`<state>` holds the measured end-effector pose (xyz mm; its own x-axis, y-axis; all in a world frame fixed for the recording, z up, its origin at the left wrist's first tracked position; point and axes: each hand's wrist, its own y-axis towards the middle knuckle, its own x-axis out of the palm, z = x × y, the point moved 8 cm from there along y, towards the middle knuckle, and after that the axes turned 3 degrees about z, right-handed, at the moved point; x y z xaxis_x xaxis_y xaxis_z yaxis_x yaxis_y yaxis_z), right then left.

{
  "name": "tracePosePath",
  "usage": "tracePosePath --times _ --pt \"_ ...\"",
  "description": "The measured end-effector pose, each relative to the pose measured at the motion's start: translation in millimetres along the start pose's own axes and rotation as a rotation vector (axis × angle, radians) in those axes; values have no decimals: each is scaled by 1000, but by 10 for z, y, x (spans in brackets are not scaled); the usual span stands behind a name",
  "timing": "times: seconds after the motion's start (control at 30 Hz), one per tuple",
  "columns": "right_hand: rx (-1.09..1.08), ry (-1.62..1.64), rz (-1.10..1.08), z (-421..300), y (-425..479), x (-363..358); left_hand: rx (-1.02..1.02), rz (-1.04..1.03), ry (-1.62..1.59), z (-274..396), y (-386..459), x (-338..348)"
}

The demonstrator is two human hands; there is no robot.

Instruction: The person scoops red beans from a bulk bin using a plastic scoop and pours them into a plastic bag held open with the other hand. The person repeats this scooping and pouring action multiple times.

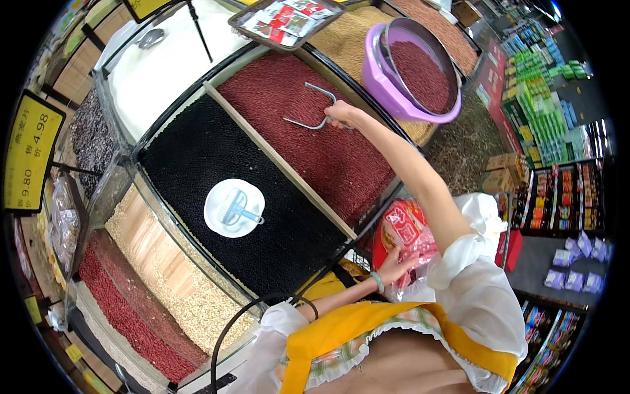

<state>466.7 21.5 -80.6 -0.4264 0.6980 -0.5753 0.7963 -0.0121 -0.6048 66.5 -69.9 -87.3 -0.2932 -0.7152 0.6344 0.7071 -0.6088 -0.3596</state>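
Note:
My right hand (340, 114) is closed around a light-blue U-shaped metal or plastic handle tool (315, 124), its two prongs lying over the dark red beans (280, 93) in the upper bin. My left hand (397, 267), with a pale green bangle at the wrist, rests on a red and clear plastic package (406, 231) beside the bin's near edge. Whether its fingers grip the package cannot be told. In the neighbouring bin of black beans (197, 143) sits a white bowl (210, 209) with a light-blue brush-like tool (235, 209) in it.
A wooden divider (280, 160) separates the two bean bins. Beyond the red beans stands a purple basin (376, 96) holding a metal sieve of red beans (418, 74). A tray of packets (290, 19) lies at the top. Oats (202, 300) fill a bin at lower left.

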Motion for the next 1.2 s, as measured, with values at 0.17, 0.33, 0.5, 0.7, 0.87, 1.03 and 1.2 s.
tracePosePath --times 0.17,0.33,0.5,0.7,0.87,1.03,1.2 --pt "136 17 97 -240 485 -1 -44 -5 34 290 -86 24" --pt "40 -56 149 132 145 -566 -34 -16 -7 141 -24 20" --pt "17 376 3 1255 -1379 -982 -74 -37 -111 192 -69 99" --pt "-36 378 185 2556 -3657 -1308 -80 53 -80 278 -77 -51" --pt "-59 -230 601 3616 -4697 -911 -119 92 -50 258 -6 54" --pt "199 -446 723 4018 -4418 -124 -58 20 12 422 -16 326" --pt "260 -233 731 4233 -3773 288 -63 13 54 505 -126 339"
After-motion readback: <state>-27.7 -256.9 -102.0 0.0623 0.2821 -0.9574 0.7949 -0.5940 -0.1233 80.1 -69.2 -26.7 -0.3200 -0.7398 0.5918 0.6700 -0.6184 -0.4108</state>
